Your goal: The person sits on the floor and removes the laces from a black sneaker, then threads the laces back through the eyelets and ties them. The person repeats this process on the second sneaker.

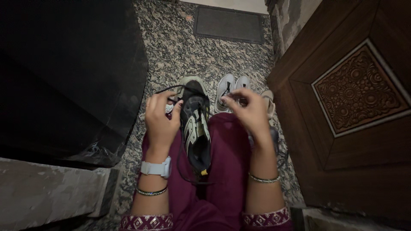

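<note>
Left hand — pinching black lace

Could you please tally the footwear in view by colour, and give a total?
Black shoe with pale markings, on the lap between the hands: 1
White shoes on the floor: 2
Beige sandal beside them, partly hidden: 1
Total: 4

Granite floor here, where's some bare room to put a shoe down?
Bare granite floor lies between the dark mat and the white shoes. It is crowded near the lap: the black shoe, both hands and the white pair fill the strip beside the carved wooden door.
</note>
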